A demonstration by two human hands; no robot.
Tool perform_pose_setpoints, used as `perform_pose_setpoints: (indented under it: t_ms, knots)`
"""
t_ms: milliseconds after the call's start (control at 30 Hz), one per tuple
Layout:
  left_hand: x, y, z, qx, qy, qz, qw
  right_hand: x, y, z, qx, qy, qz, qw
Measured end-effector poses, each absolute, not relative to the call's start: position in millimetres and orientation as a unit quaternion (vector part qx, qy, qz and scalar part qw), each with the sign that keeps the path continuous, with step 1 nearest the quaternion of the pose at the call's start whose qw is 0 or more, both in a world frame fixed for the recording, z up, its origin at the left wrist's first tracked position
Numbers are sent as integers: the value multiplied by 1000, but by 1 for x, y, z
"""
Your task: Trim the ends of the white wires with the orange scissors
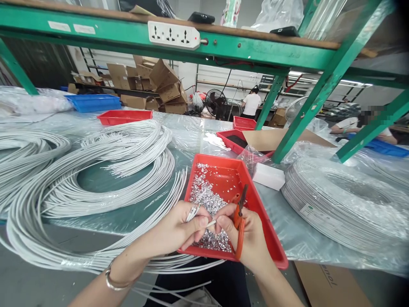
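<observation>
My left hand point(174, 228) is closed around a few white cables, and their cut ends point(192, 212) stick up between thumb and fingers. One white cable end point(211, 223) spans the short gap to my right hand point(254, 241), whose thumb and forefinger pinch its tip. Orange-handled scissors point(239, 232) rest in that same right hand, dark blades pointing up and away. Both hands are above a red tray point(266, 228) that holds many small silvery scraps point(203, 194). Whether the scissors' blades are fully closed is hard to see.
Coils of white cable point(128, 196) cover the left of the table. On the right lie a plastic-wrapped cable coil point(319, 221) and a white box point(269, 176). Green frame posts point(322, 98) and a power strip point(174, 35) stand ahead. Two people work farther back.
</observation>
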State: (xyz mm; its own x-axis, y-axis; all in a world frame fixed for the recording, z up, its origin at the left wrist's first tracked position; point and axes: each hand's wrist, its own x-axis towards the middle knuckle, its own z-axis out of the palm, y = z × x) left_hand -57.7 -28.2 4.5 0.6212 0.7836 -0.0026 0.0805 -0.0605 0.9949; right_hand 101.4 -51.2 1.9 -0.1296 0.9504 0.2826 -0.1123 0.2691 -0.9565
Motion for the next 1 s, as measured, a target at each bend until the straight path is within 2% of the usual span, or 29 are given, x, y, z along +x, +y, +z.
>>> perform_pose_setpoints:
  t_ms: [100, 300, 600, 800, 867, 1000]
  knots:
    - [-58, -24, 4, 657, 305, 296, 623, 103, -49, 7, -383, -589, 456, 547]
    - [-59, -22, -1, 636, 303, 318, 634, 104, -50, 1, -397, -573, 491, 522]
    - [-61, -22, 5, 640, 294, 307, 640, 109, -52, 1, -409, -637, 429, 493]
    - [-61, -29, 3, 657, 301, 205, 660, 117, -43, 2, -439, -693, 287, 494]
    - [-58, -33, 3, 678, 330, 207, 624, 122, -36, 3, -477, -684, 257, 488]
    - [-56, -40, -3, 771, 373, 276, 436, 139, -21, 3, -531, -674, 263, 440]
